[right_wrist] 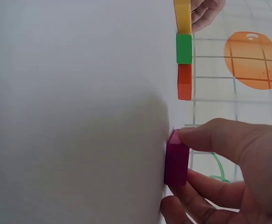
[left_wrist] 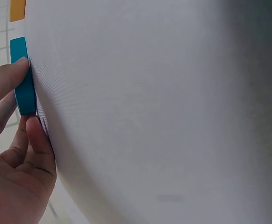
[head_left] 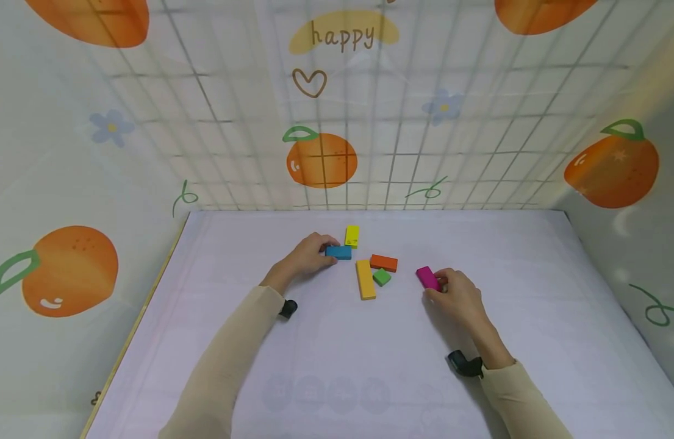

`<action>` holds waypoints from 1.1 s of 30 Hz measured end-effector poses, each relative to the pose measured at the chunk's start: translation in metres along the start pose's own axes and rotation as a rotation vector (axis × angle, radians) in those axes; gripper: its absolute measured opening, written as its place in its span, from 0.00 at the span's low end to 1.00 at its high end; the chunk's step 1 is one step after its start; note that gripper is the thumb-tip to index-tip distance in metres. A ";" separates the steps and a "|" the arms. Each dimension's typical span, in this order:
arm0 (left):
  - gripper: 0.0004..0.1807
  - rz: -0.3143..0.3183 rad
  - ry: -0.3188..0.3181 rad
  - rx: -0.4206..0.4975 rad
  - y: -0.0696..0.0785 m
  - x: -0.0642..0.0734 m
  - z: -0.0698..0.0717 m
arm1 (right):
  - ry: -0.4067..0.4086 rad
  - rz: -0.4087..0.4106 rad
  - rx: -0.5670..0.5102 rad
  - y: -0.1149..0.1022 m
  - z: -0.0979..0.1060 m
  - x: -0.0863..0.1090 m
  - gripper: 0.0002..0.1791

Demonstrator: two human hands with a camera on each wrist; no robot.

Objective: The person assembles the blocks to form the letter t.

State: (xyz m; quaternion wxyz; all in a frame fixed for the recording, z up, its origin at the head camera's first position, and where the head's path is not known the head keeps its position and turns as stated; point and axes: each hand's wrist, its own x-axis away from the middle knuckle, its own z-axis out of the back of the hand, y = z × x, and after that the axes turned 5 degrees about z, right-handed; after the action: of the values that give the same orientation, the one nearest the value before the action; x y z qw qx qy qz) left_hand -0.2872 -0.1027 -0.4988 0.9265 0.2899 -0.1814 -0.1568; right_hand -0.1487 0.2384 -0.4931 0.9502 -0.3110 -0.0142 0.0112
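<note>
Pinching a smooth, oblong blue block (head_left: 341,253) in the left hand (head_left: 310,253) and a magenta block (head_left: 427,277) in the right hand (head_left: 460,297), flanking a squarish green block (head_left: 382,277).

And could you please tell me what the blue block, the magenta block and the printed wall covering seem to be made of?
Blue block: painted wood or plastic, I can't tell which; smooth, solid colour with no visible grain.
Magenta block: likewise wood or plastic; flat, evenly coloured faces.
Printed wall covering: perhaps fabric or plastic sheeting; soft shiny spots at the right hint at slight gloss.
</note>
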 end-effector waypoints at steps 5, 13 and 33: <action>0.21 0.008 0.006 0.001 0.000 0.002 -0.001 | -0.005 -0.008 -0.002 -0.001 0.001 0.000 0.26; 0.21 0.018 0.020 0.026 -0.004 0.005 0.000 | 0.023 0.025 -0.007 0.001 0.002 0.001 0.24; 0.21 -0.039 0.039 0.052 -0.012 0.065 0.010 | 0.041 0.138 -0.090 -0.011 0.003 0.009 0.19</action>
State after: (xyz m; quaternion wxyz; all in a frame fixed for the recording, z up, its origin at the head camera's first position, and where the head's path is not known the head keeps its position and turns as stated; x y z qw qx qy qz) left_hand -0.2359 -0.1426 -0.4817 0.9188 0.3202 -0.1618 -0.1647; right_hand -0.1396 0.2314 -0.4833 0.9323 -0.3538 0.0263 0.0698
